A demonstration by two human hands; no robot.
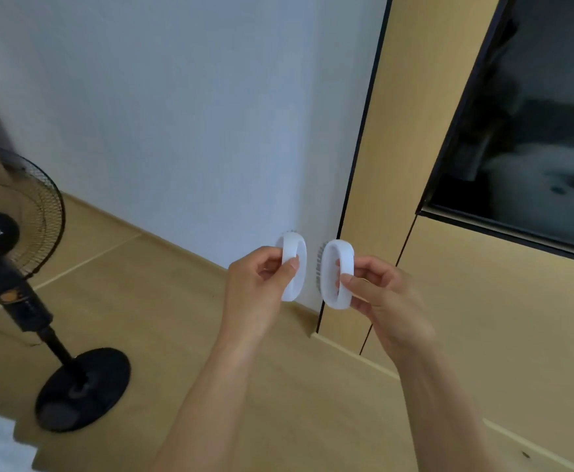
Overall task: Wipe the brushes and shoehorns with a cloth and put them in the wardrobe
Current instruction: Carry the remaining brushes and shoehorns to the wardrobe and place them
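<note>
I hold two white oval brushes with loop handles side by side in front of me. My left hand [258, 284] grips the left brush [295, 277] by its handle, thumb over the front. My right hand [377, 294] grips the right brush [341, 253] the same way, with fingers through the loop. Grey bristles show at the far edges of both brushes, pointing away from me. The two brushes stand upright and a small gap separates them. The wooden wardrobe [415, 137] rises just behind them, its doors closed. No cloth or shoehorn is in view.
A black standing fan [23, 240] stands at the left on the wooden floor [163, 301], its round base [84, 390] near my left forearm. A white wall [193, 114] is ahead. The wardrobe's dark glass panel [534, 131] is at the upper right.
</note>
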